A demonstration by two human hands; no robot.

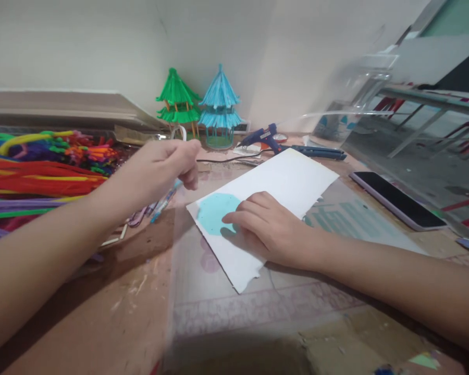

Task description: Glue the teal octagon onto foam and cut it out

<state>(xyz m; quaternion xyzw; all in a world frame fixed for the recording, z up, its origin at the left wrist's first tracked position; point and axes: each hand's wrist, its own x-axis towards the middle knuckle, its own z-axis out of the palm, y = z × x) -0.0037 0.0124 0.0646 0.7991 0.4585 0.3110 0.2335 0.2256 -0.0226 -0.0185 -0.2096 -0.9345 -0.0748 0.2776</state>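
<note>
My right hand (271, 229) rests on a white sheet of card (285, 179), fingers slightly bent and lying on it. Its fingertips touch the right side of a light-blue round piece (214, 213) that lies flat on the card. Left of the card and raised above the table, my left hand (175, 164) is closed, fingers curled in. Whatever may be between those fingers is hidden. A white curved loop (179, 133) shows just behind this hand; I cannot tell whether they touch.
Colourful pipe cleaners (42, 177) lie in bundles at left. Two small tiered towers, green (175, 96) and blue (219, 104), stand by the wall. A blue glue gun (263, 138) with a cord lies behind the card. To the right is a phone (394, 198).
</note>
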